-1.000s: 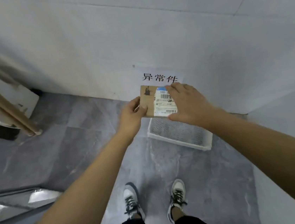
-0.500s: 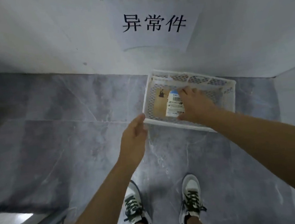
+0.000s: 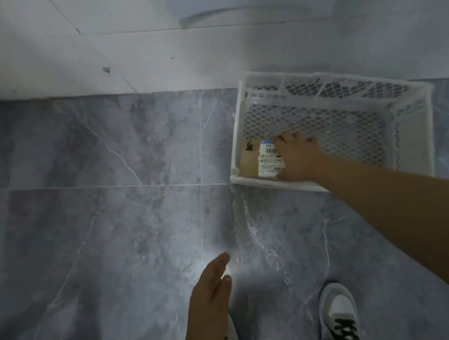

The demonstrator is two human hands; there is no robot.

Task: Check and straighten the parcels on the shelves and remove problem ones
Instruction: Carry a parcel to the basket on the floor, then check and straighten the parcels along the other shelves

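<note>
The parcel (image 3: 252,158) is down in the near-left corner of the white basket (image 3: 324,119), with the right hand (image 3: 297,158) spread over it. Can't tell if it's gripping or just resting. The left hand (image 3: 208,308) is loose, holding nothing. Risk: fingers catch the mesh and drag the light basket.

The right hand (image 3: 297,158) reaches forward toward 1 o'clock on a straight bare arm, palm down, fingers spread. The left hand (image 3: 207,303) hangs low at 6 o'clock, fingers straight and close together, holding nothing. The 2 hands are well apart.
</note>
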